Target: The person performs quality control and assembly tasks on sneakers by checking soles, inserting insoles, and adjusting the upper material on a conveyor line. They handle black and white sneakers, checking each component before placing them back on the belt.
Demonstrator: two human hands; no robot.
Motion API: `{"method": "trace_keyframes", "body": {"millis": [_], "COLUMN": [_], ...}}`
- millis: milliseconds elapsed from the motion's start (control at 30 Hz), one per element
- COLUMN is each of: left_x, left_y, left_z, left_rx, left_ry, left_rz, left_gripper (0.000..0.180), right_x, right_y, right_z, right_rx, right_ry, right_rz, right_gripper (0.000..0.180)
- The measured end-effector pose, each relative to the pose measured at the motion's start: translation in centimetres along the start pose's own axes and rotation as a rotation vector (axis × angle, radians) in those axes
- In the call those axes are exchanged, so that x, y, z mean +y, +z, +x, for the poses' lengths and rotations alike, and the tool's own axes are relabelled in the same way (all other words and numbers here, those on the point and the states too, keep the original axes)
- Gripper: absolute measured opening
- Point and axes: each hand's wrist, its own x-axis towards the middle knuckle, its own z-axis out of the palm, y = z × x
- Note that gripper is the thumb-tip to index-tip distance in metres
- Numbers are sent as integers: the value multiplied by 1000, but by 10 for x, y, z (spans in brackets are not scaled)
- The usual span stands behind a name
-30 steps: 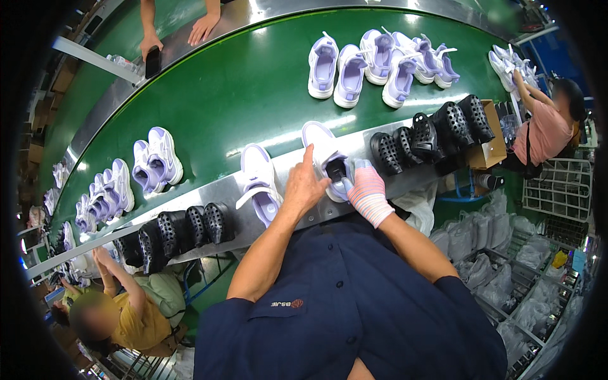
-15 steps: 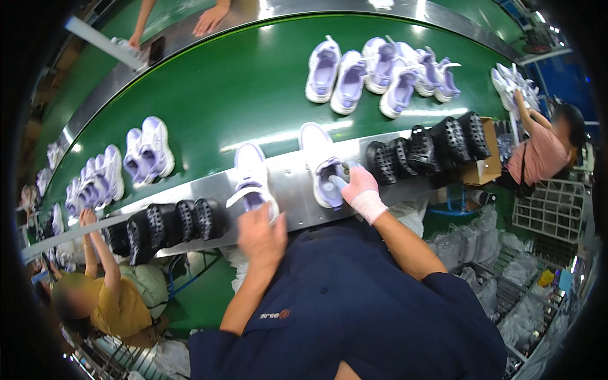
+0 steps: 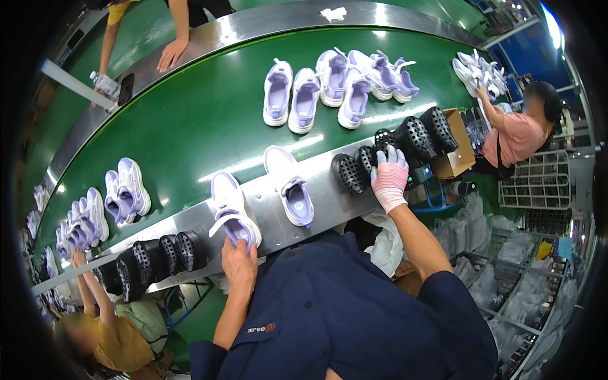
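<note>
Two white-and-lilac sneakers lie toes away from me on the metal ledge and belt edge. My bare left hand (image 3: 240, 263) pinches the heel of the left sneaker (image 3: 229, 201), whose white strap sticks out to the side. The right sneaker (image 3: 295, 202) rests untouched, its lilac insole showing. My right hand (image 3: 390, 180), in a pink-striped glove with grey fingertips, has its fingers over a black perforated shoe form (image 3: 384, 137) in the row on the right. The hand hides most of that form.
More black forms (image 3: 166, 253) stand on the ledge at left. Several sneakers (image 3: 305, 101) sit farther out on the green belt (image 3: 209, 107). A cardboard box (image 3: 453, 161) ends the right row. Co-workers (image 3: 516, 130) flank me; another person's hand (image 3: 172, 54) rests on the far rail.
My right hand has left the right sneaker and moved right onto a black form. My left hand has closed on the left sneaker's heel. The view has shifted.
</note>
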Motion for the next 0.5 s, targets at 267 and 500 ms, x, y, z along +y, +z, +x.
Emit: {"method": "trace_keyframes", "body": {"millis": [267, 500], "left_x": [-5, -6], "left_y": [6, -6], "left_z": [0, 6], "left_rx": [-49, -187], "left_ry": [7, 8], "left_rz": [75, 23], "left_gripper": [27, 28], "right_x": [27, 47], "right_y": [25, 18], "right_z": [-7, -29], "right_rx": [266, 392], "right_ry": [-27, 112], "right_rz": [167, 328], "right_gripper": [38, 29]}}
